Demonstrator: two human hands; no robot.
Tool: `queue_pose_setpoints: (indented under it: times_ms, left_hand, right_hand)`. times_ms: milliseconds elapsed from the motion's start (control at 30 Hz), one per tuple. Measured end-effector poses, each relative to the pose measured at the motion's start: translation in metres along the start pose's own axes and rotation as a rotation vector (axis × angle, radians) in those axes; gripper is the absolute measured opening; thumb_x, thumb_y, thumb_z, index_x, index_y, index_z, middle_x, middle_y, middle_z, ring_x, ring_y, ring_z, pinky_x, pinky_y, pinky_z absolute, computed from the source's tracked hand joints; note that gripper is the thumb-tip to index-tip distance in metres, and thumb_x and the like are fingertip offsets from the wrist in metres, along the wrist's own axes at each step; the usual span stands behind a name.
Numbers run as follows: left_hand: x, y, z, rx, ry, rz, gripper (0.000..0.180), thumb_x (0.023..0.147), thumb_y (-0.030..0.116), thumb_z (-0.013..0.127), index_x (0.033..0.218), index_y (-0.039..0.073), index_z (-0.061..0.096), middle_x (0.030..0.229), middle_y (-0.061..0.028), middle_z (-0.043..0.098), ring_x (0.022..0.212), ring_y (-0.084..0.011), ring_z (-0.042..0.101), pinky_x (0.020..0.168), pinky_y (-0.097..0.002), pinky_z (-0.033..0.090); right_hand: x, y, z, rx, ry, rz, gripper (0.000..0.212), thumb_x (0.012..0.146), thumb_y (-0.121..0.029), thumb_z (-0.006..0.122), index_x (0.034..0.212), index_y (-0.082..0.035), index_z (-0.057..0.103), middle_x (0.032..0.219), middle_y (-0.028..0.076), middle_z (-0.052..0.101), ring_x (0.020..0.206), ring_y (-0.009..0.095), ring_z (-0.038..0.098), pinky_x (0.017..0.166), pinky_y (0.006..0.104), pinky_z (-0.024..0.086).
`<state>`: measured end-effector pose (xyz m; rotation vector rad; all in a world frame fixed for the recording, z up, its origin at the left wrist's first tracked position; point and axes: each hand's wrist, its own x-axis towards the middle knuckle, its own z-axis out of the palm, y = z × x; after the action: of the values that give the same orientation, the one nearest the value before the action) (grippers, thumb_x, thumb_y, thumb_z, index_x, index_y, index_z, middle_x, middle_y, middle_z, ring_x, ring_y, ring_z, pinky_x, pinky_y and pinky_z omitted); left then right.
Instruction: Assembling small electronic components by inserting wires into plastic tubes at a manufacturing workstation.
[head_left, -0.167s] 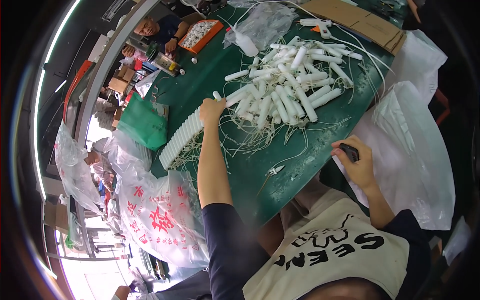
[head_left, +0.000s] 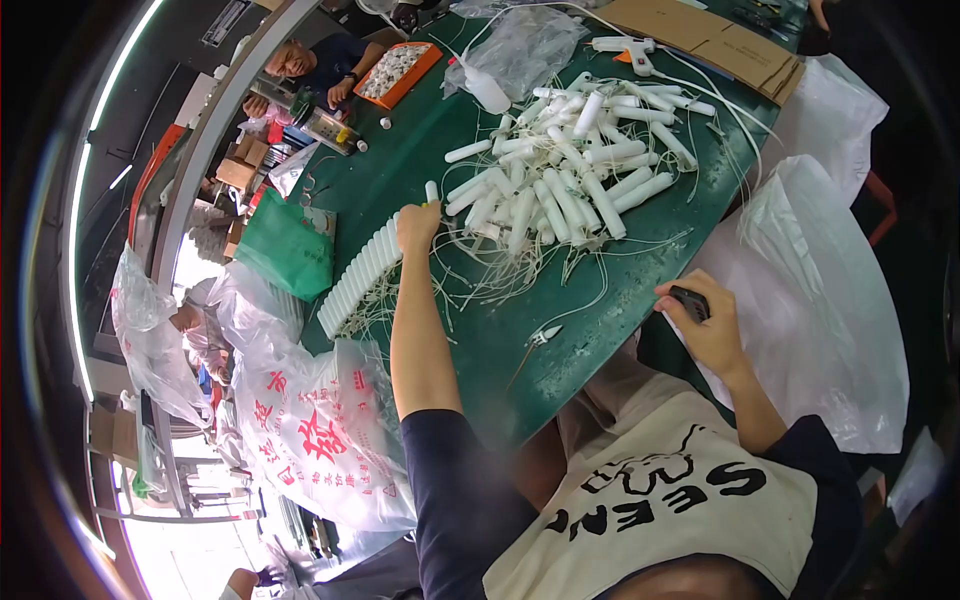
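Note:
My left hand is closed around a white tube, whose upper end stands out above the fingers. That hand is at the far end of a neat row of white tubes lying side by side with thin wires trailing from them. To its right lies a tangled heap of similar white tubes with pale wires. At the table's near right edge, my right hand is closed around a small black object, its kind unclear. Between my arms, a small pointed tool rests on the green table.
A hot glue gun and cardboard lie at the back right; a white squeeze bottle is behind the heap. A person sits across the table by an orange tray. Plastic bags crowd the left, white sacks the right.
The tube in my left hand has turned more upright. My right hand still holds the black object. The whole view has shifted slightly.

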<state>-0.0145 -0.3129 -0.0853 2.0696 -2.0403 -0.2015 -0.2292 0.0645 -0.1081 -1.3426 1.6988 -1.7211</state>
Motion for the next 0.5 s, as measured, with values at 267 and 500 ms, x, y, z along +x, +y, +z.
queue_pose_setpoints:
  times_ms: [267, 500]
  left_hand:
    - [-0.085, 0.02, -0.085, -1.055, 0.063, 0.185, 0.036, 0.089, 0.034, 0.049, 0.077, 0.001, 0.055, 0.057, 0.0015, 0.041, 0.046, -0.005, 0.038, 0.042, -0.0211, 0.028]
    - [-0.24, 0.018, -0.144, -1.145, 0.372, 0.682, 0.033, 0.094, 0.03, 0.043, 0.097, -0.002, 0.051, 0.062, 0.0006, 0.044, 0.048, -0.0046, 0.037, 0.043, -0.0199, 0.028]
  right_hand:
    - [-0.006, -0.008, 0.004, 0.018, -0.037, -0.063, 0.008, 0.081, -0.004, 0.061, 0.087, 0.0, 0.063, 0.074, 0.006, 0.058, 0.061, 0.011, 0.057, 0.055, 0.0218, 0.043]
    - [-0.003, -0.027, 0.006, 0.254, -0.091, 0.012, 0.01, 0.084, -0.005, 0.057, 0.089, 0.001, 0.063, 0.074, 0.005, 0.062, 0.057, 0.006, 0.052, 0.051, 0.0197, 0.041]
